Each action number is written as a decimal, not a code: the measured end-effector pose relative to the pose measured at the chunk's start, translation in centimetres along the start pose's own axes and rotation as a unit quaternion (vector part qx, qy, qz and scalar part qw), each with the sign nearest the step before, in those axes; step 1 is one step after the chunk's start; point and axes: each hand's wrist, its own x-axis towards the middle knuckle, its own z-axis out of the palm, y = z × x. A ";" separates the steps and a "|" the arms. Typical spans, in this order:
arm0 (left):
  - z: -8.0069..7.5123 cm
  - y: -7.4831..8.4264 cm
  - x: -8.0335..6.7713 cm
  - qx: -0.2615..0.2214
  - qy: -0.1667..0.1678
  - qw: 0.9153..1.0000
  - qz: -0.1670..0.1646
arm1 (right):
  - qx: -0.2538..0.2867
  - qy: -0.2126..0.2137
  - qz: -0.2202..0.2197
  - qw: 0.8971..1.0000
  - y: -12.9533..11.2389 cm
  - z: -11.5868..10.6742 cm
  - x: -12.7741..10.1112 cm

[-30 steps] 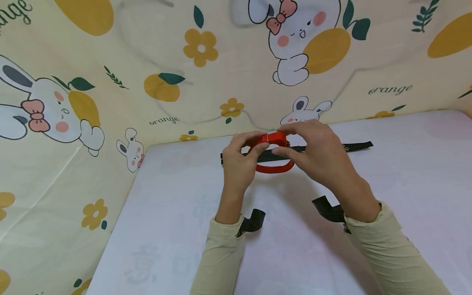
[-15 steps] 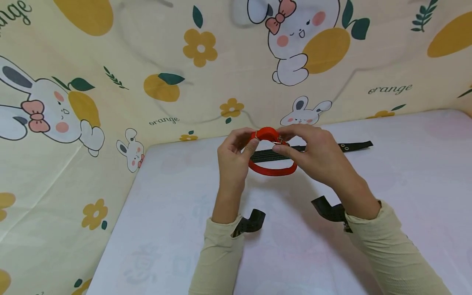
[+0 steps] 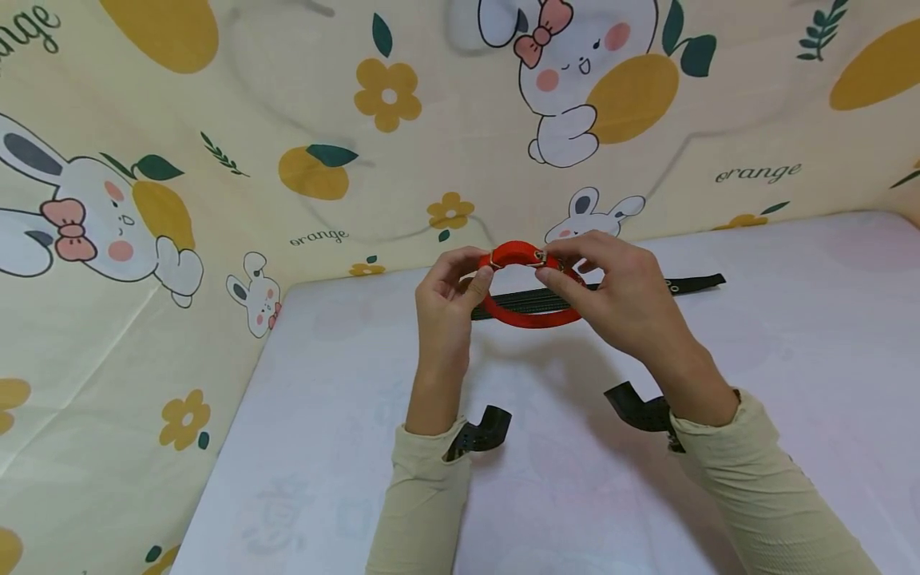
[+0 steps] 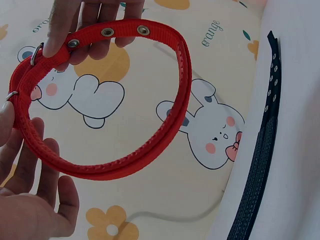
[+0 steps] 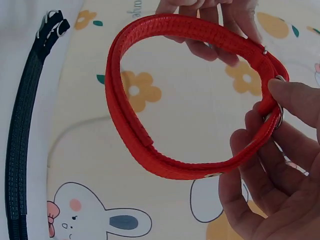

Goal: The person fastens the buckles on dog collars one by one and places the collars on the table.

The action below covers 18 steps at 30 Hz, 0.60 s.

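Observation:
Both hands hold a red collar [image 3: 532, 321] up above the table, fastened into a loop. My left hand [image 3: 449, 307] pinches its left side beside a metal ring, thumb in front. My right hand [image 3: 618, 295] grips the buckle side, thumb and forefinger at the metal buckle [image 5: 280, 117]. Brass-rimmed eyelets [image 4: 107, 32] run along the strap in the left wrist view. The loop stands wide, with its padded inner face [image 5: 175, 30] visible in the right wrist view.
Black collars [image 3: 693, 284] with eyelets lie straight along the back of the white table [image 3: 323, 447], partly behind the red loop. Their metal buckles [image 5: 50, 22] show in the right wrist view. A rabbit-and-orange patterned cloth [image 3: 237, 80] hangs behind and to the left.
The red collar has been turned and raised slightly, so its loop now shows wider and rounder. My left hand has shifted a little to the left; the black collars stay put.

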 end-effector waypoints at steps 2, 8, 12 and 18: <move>0.0 0.1 0.0 -0.005 0.001 1.000 -0.002 | 0.001 0.007 -0.002 1.000 0.0 0.0 0.0; -0.2 0.3 -0.1 -0.019 -0.008 1.000 -0.019 | -0.008 0.013 -0.012 1.000 0.0 0.0 0.1; -0.3 0.2 -0.1 0.013 -0.035 0.999 -0.023 | -0.009 0.020 -0.020 1.000 0.2 -0.1 0.0; -0.5 -0.1 0.0 0.075 -0.051 0.996 -0.008 | -0.006 0.009 -0.026 1.000 0.1 -0.3 0.0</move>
